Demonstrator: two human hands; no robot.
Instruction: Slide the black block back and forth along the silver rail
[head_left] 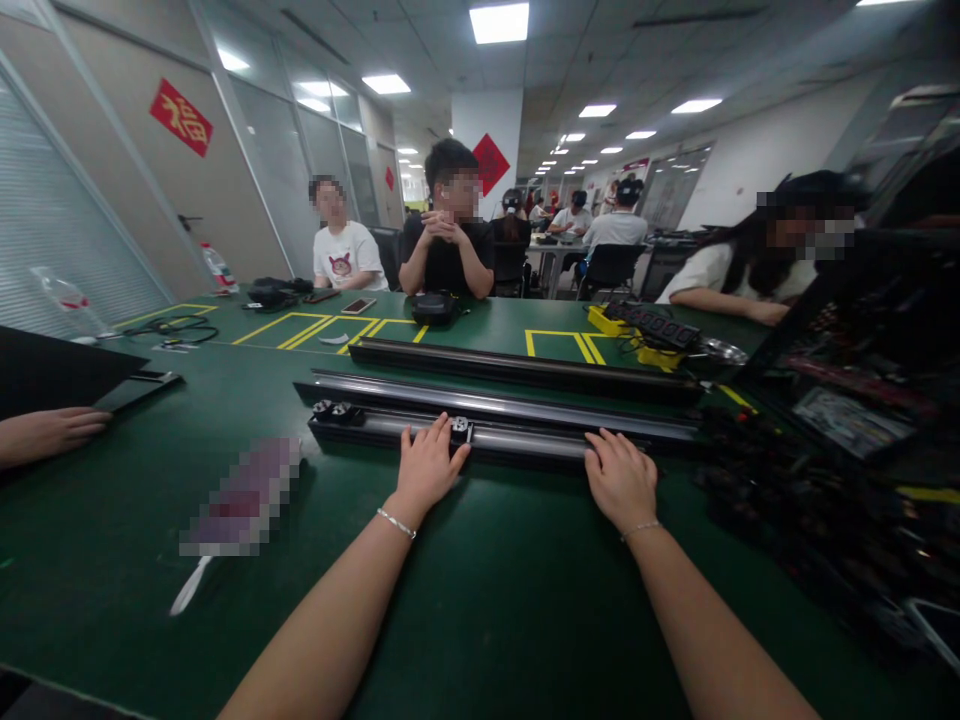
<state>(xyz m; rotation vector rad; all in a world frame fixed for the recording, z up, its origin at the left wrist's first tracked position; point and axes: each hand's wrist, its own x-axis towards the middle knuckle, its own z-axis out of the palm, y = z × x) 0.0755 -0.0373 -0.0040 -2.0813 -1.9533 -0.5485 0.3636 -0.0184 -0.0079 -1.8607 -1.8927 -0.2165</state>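
Where right hand (621,482) rests, black rail (525,443) partly hidden

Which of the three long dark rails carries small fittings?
The nearest rail, with the left hand and right hand at it: small fittings sit on it, while the middle rail and far rail show none.

Green table (495,600) — three black rails (525,370), yellow tape lines (555,332), phone (358,306) — black cable (176,325).
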